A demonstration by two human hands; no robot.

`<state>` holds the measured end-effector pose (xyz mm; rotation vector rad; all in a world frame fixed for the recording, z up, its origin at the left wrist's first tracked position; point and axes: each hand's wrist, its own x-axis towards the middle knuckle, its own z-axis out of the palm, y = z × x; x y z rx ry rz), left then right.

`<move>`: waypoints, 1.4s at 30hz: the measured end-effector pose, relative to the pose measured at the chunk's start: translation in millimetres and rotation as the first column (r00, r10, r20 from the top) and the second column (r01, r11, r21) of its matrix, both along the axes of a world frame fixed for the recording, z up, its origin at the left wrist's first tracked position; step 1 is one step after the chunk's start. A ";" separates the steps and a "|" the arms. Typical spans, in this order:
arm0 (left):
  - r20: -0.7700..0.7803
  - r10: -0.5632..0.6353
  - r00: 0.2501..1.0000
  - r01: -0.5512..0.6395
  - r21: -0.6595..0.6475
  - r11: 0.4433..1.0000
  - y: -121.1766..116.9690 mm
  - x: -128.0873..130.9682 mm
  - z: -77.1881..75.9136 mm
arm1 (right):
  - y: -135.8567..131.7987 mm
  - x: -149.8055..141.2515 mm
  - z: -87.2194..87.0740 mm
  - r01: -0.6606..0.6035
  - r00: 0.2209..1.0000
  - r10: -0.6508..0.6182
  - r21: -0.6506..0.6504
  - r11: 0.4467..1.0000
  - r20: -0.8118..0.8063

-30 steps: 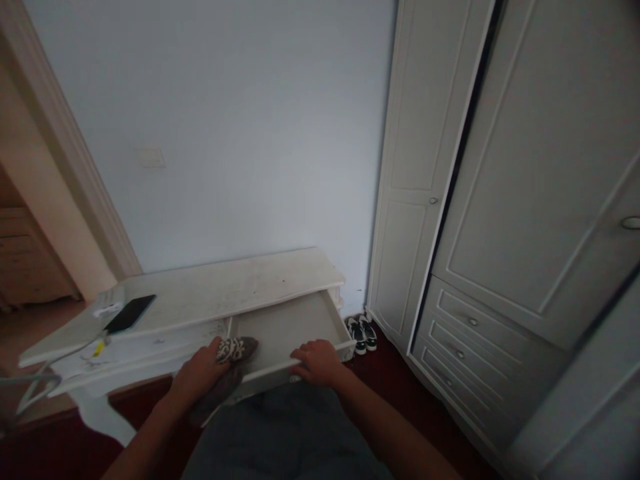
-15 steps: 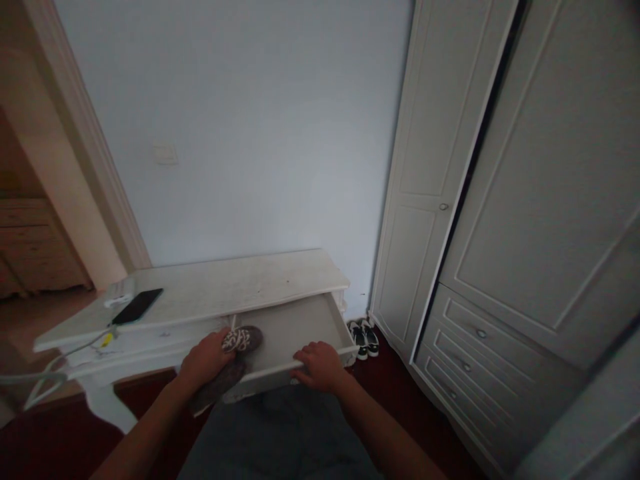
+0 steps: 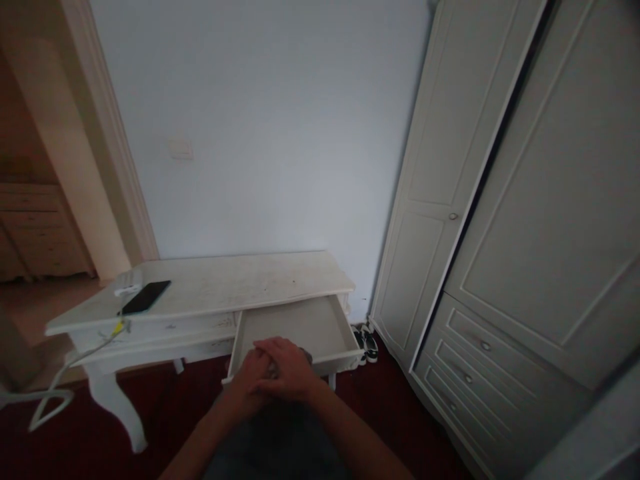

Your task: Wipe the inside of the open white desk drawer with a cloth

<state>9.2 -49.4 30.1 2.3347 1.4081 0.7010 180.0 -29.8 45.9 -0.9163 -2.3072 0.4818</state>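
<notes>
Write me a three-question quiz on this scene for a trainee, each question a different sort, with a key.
1. Multiple choice: Where on the white table does the smartphone lie, as seen in the picture?
(a) toward the left end
(b) in the middle
(c) at the right end

2. True or false: The left hand and right hand are close together at the front of the open drawer.

3. Fill in the blank: The floor around the black-and-white sneakers is dark ____.

Key: 1. a; 2. true; 3. red.
</notes>
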 end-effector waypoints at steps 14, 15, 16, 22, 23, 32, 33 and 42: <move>0.217 0.003 0.976 0.025 -0.129 0.991 34.6 -24.0 10.7 | -0.8 6.4 18.0 0.165 0.949 -0.198 0.148 0.975 0.247; 0.222 -0.003 0.975 0.038 -0.152 0.988 38.7 -26.2 9.9 | 2.1 12.9 16.7 0.165 0.925 -0.196 0.120 0.979 0.325; 0.224 0.016 0.975 0.019 -0.155 0.988 42.2 -30.2 8.2 | 5.2 18.6 15.0 0.168 0.899 -0.193 0.096 0.981 0.392; 0.242 0.269 0.932 -0.280 0.011 0.960 51.0 -48.2 -8.8 | 11.6 -11.9 3.5 0.142 0.851 -0.207 0.167 0.976 0.483; 0.261 0.275 0.925 -0.287 0.006 0.958 51.4 -47.2 -10.0 | 10.7 -23.4 1.8 0.128 0.863 -0.204 0.191 0.973 0.462; -0.250 0.249 0.936 -0.233 0.091 0.968 49.0 -21.8 7.8 | 18.7 33.3 -5.4 0.088 0.891 -0.169 0.205 0.975 0.421; -0.323 0.221 0.920 -0.199 0.099 0.975 48.0 -18.6 7.9 | 20.5 52.6 -4.2 0.112 0.886 -0.185 0.192 0.975 0.425; -0.376 0.264 0.888 -0.268 0.043 0.962 42.4 -14.1 9.6 | 26.9 132.7 3.5 0.279 0.860 -0.293 0.096 0.955 0.418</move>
